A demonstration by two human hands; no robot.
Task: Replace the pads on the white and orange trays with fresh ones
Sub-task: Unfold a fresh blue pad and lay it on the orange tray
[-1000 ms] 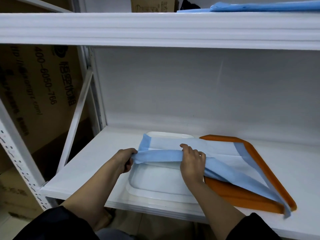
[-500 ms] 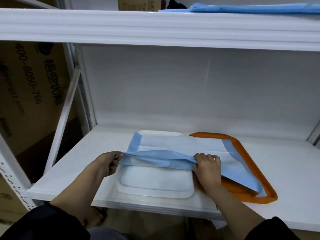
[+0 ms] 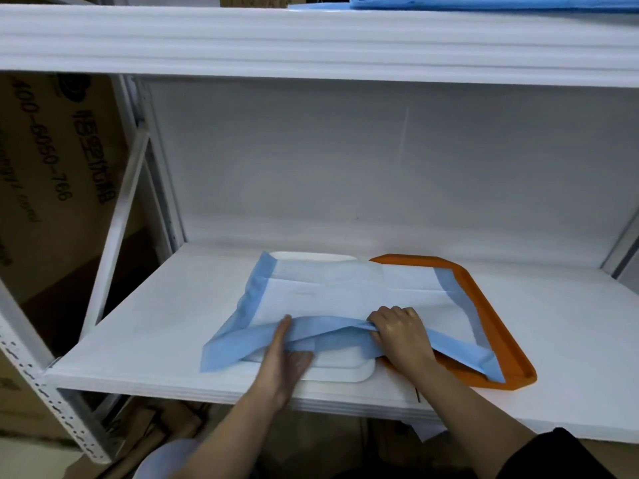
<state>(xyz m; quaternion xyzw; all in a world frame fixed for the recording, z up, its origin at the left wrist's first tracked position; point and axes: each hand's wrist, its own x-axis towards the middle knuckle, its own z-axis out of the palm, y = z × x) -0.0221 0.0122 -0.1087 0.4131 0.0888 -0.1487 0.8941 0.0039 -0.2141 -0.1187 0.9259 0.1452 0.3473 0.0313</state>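
A white tray (image 3: 349,373) and an orange tray (image 3: 498,326) lie side by side on the shelf. One blue-edged white pad (image 3: 345,292) covers both, its near edge folded up and back. My right hand (image 3: 401,331) grips that bunched near edge over the gap between the trays. My left hand (image 3: 287,354) sits at the fold over the white tray, thumb up against the blue edge, fingers slipped under the pad. The far rim of the white tray peeks out behind the pad.
The white shelf board (image 3: 145,326) has bare surface left and right of the trays. An upper shelf (image 3: 311,39) hangs overhead, with folded blue pads (image 3: 484,1) on top. A cardboard box (image 3: 52,188) stands beyond the left upright.
My left hand let go of the pad's left corner and moved right to the middle of the fold. The freed left corner now lies flat on the shelf. My right hand stayed gripping.
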